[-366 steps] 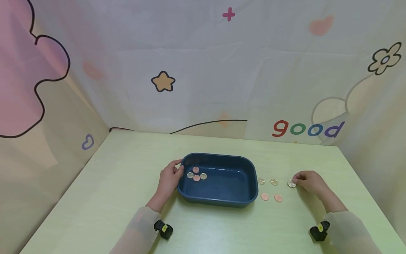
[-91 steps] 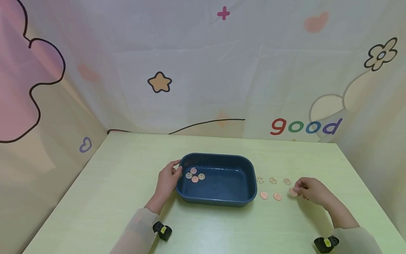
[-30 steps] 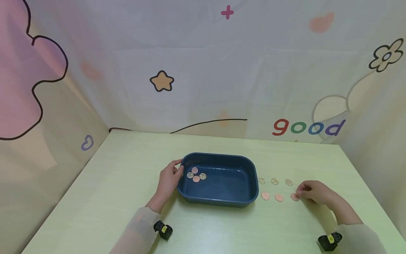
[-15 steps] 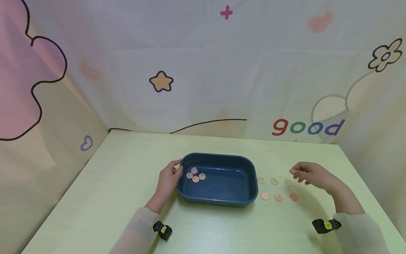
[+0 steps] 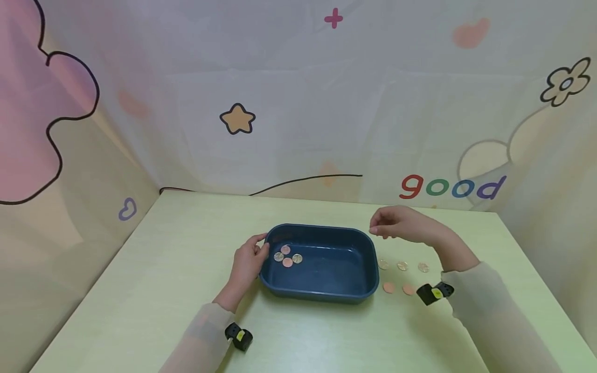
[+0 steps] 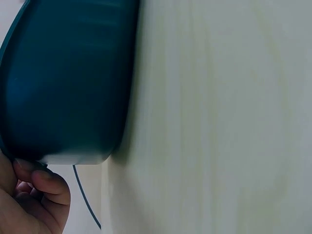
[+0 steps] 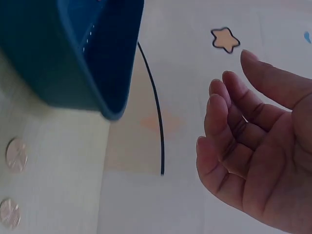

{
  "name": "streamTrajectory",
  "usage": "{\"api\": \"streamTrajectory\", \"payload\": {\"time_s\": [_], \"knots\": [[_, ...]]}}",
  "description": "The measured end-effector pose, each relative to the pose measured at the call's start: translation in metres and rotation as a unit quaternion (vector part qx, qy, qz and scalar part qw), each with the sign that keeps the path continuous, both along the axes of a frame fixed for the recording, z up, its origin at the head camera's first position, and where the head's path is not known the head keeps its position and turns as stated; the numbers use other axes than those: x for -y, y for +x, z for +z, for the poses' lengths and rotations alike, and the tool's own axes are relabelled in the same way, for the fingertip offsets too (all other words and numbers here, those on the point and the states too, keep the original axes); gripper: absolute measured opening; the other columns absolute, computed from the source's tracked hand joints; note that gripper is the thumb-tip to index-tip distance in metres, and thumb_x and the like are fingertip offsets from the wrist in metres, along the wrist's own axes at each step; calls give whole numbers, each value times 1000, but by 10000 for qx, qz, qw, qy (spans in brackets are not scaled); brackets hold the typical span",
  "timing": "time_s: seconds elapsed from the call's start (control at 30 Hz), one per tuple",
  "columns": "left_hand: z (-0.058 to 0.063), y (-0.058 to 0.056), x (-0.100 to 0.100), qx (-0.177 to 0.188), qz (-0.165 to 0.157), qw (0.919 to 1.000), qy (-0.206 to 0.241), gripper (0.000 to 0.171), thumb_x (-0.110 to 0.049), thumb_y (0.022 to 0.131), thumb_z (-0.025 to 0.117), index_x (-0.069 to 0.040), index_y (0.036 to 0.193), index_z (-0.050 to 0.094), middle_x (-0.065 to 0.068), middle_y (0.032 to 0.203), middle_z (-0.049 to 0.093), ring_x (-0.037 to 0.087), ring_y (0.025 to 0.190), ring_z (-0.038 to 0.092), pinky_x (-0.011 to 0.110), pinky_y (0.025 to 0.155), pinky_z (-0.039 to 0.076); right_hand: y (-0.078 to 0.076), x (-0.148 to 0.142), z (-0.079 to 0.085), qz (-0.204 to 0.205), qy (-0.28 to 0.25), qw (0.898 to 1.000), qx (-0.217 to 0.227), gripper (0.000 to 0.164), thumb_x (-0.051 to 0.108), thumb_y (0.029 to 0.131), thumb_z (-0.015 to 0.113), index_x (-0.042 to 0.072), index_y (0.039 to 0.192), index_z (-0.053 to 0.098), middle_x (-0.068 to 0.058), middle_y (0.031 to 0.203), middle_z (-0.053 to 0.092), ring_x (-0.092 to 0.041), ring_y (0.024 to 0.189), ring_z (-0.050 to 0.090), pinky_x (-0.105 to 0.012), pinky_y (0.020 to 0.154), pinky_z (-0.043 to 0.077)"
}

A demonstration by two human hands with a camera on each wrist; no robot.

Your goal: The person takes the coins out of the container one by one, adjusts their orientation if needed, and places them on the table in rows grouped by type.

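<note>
A dark blue rectangular plastic box (image 5: 322, 296) stands on the table, and my left hand (image 5: 247, 265) grips its left end at the rim. Several coins (image 5: 287, 262), copper and silvery, lie inside near that end. Above the box's back right corner hovers my right hand (image 5: 403, 224); in the right wrist view its fingers (image 7: 217, 117) are loosely bent and hold nothing. Right of the box, three silvery coins (image 5: 402, 266) form a back row. Two copper coins (image 5: 388, 287) show in the front row; the right wrist's camera covers the spot beside them.
The pale table (image 5: 186, 331) meets a printed cloth backdrop (image 5: 298, 129) at the back and sides. Small black cameras are strapped to both wrists, the left camera (image 5: 239, 336) low over the table and the right camera (image 5: 435, 293) over the front coin row.
A third silvery coin and a third copper coin were set down in the rows. My right hand then let go and moved up and left towards the box. My left hand stayed put.
</note>
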State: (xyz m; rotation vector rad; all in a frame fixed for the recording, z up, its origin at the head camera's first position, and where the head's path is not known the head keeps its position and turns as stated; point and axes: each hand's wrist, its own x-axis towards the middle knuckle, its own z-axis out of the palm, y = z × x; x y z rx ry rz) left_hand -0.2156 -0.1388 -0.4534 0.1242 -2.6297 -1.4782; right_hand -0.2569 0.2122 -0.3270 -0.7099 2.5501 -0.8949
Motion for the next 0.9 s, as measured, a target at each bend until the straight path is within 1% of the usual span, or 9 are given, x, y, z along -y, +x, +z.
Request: {"api": "streamTrajectory", "payload": {"time_s": [0.07, 0.2, 0.33, 0.43, 0.57, 0.7, 0.9], "knots": [[0, 0, 0, 18, 15, 10000, -2, 39, -14, 102, 59, 1, 138, 60, -5, 58, 35, 9, 45, 34, 21, 46, 29, -6, 13, 0, 165, 50, 9999, 12, 18, 19, 100, 65, 2, 106, 67, -7, 89, 64, -17, 82, 57, -30, 75, 49], [0, 0, 1, 21, 8, 10000, 21, 39, -14, 102, 58, 1, 139, 60, -5, 58, 35, 9, 45, 34, 21, 46, 29, -19, 37, -3, 528, 208, 9983, 94, 18, 17, 98, 67, 2, 107, 67, -12, 94, 69, -17, 84, 59, -32, 77, 52], [0, 0, 1, -3, -14, 10000, 29, 39, -14, 102, 58, 1, 138, 60, -6, 58, 35, 9, 44, 34, 21, 46, 28, -29, 60, -8, 840, 370, 9955, 233, 19, 15, 96, 69, 1, 110, 68, -12, 99, 71, -16, 89, 62, -30, 81, 55], [0, 0, 0, 11, -23, 10000, 34, 39, -14, 102, 58, 1, 139, 60, -6, 58, 35, 9, 44, 34, 21, 46, 29, -35, 76, -12, 1013, 442, 9933, 342, 22, 14, 96, 69, 0, 113, 67, -11, 100, 70, -16, 90, 62, -27, 82, 54], [0, 0, 0, 29, -25, 10000, 48, 39, -14, 102, 58, 1, 139, 60, -5, 58, 35, 9, 45, 34, 21, 46, 29, -40, 91, -17, 1186, 393, 9910, 473, 23, 11, 96, 69, -2, 114, 66, -12, 98, 69, -15, 88, 60, -25, 80, 52], [0, -1, -1, 28, -18, 10000, 44, 40, -15, 102, 58, 1, 139, 60, -5, 59, 35, 9, 45, 35, 21, 46, 29, -43, 104, -21, 1324, 374, 9894, 465, 23, 10, 96, 69, -4, 114, 66, -11, 96, 68, -13, 84, 58, -22, 77, 49], [0, 0, 0, 7, -5, 10000, 39, 39, -14, 102, 58, 1, 138, 60, -5, 59, 36, 10, 45, 35, 21, 46, 29, -49, 119, -31, 1496, 495, 9862, 503, 23, 8, 95, 70, -4, 114, 66, -11, 98, 68, -13, 84, 58, -21, 76, 50]]}}
